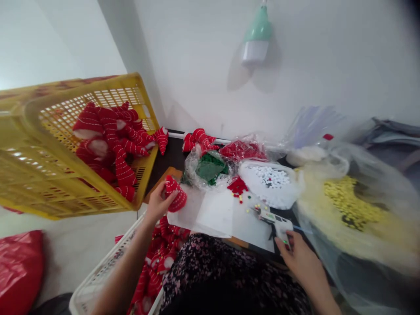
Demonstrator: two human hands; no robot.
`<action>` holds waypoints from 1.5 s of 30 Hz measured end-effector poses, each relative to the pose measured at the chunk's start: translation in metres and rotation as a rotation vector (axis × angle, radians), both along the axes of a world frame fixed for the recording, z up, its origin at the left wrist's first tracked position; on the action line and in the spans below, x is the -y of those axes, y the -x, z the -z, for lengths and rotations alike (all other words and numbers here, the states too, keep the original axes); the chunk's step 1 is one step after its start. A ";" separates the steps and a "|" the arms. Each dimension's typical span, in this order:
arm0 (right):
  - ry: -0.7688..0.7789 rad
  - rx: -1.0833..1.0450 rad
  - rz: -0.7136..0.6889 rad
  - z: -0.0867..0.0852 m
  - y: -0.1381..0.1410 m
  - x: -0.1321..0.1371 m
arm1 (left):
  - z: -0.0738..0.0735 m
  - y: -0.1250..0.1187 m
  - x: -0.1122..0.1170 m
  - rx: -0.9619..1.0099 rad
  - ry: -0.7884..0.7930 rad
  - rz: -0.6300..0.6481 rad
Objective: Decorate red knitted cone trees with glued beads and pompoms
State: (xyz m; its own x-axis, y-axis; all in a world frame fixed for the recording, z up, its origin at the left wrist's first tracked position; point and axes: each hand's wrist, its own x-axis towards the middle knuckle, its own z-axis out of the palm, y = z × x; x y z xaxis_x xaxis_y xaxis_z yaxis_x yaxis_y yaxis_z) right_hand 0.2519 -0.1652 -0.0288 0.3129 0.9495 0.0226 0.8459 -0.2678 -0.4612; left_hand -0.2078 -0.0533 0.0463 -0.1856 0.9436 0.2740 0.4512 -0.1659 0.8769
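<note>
My left hand (159, 204) is closed on a small red knitted hat (177, 199) with white stripes, held over the left end of the work surface. At the right, my right hand (300, 251) grips the handle of a white glue gun (281, 224), whose nozzle points left over white paper (216, 212). Near the nozzle lie a few tiny yellow and red beads. A heap of small red pieces (238, 186) sits just beyond the paper. Behind it are a clear bag of green pieces (210, 168) and a white bag of small white pieces (272, 177).
A tilted yellow crate (144, 109) at the left holds several red striped hats (114, 140). Below, a white basket (85, 284) contains more red items. A large clear bag (315, 197) with yellow pieces fills the right side. A green-and-white bulb (257, 37) hangs by the wall.
</note>
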 end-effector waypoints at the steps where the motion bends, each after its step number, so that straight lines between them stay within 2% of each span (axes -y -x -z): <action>1: 0.017 -0.019 0.036 0.001 0.002 -0.002 | -0.004 -0.016 0.008 0.228 0.062 0.031; 3: 0.044 -0.073 0.122 0.001 0.005 -0.005 | -0.013 -0.050 0.021 0.603 0.217 0.104; 5: 0.023 -0.163 0.216 0.001 0.008 -0.007 | -0.021 -0.085 0.026 0.856 0.385 0.194; 9: -0.239 -0.475 0.307 -0.003 0.014 -0.002 | -0.025 -0.142 0.015 1.153 0.595 0.396; 12: -0.414 -0.750 0.343 -0.011 0.019 0.005 | -0.017 -0.173 -0.003 1.204 0.677 0.480; 15: -0.501 -0.953 0.404 -0.023 0.021 0.012 | -0.007 -0.196 -0.020 1.197 0.743 0.423; 20: -0.500 -1.270 0.344 -0.051 0.021 0.021 | 0.001 -0.215 -0.039 1.203 0.871 0.375; 24: -0.408 -1.402 0.240 -0.064 0.025 0.022 | 0.005 -0.223 -0.049 1.209 0.912 0.346; 29: -0.329 -1.333 0.153 -0.057 0.029 0.017 | 0.013 -0.234 -0.055 1.187 0.862 0.280; 34: -0.319 -1.028 0.109 -0.048 0.025 0.019 | 0.030 -0.237 -0.057 1.027 0.652 0.315; 37: -0.275 -0.852 0.000 -0.055 0.027 0.023 | 0.042 -0.236 -0.059 0.957 0.604 0.365; 40: -0.266 -0.746 -0.110 -0.065 0.036 0.024 | 0.050 -0.236 -0.059 0.934 0.570 0.360; 45: -0.300 -0.604 -0.127 -0.071 0.052 0.019 | 0.059 -0.236 -0.060 0.906 0.538 0.317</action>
State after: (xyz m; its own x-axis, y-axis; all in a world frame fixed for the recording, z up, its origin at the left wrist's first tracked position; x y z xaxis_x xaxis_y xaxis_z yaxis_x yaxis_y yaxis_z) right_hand 0.1997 -0.1838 0.0426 0.2396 0.9597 0.1471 0.4331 0.0299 -0.9008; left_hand 0.0282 0.0067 -0.0126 0.1617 0.9393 -0.3025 -0.3916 0.3425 0.8540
